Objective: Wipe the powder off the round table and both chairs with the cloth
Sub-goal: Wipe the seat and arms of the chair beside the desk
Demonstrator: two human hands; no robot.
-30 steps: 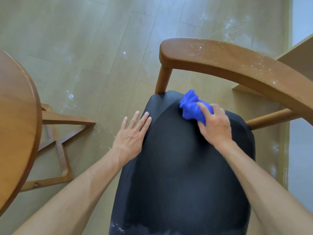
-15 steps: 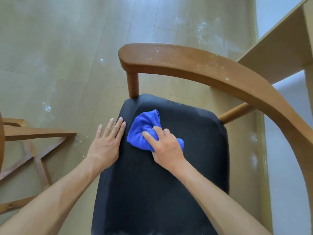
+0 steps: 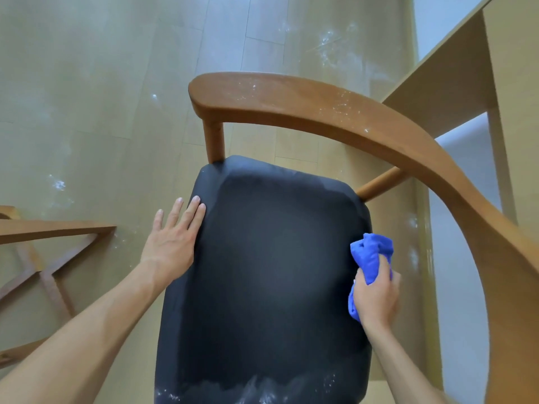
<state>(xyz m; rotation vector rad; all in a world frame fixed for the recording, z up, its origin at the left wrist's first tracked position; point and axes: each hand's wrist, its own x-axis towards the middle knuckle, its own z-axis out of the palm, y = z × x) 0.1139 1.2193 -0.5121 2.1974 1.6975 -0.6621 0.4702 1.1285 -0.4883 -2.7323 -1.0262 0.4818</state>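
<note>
the blue cloth (image 3: 372, 256) has swept from the seat's left side across to its right edge, bunched in my right hand (image 3: 376, 298), which grips it. my left hand (image 3: 172, 240) stays flat, fingers straight, on the seat's left rim. the chair seat (image 3: 262, 272) looks clean mid-panel; i judge powder remains along its near edge and on the backrest rail (image 3: 320, 109)

head view, steeply downward, close over chair (image 3: 262, 272)
</note>
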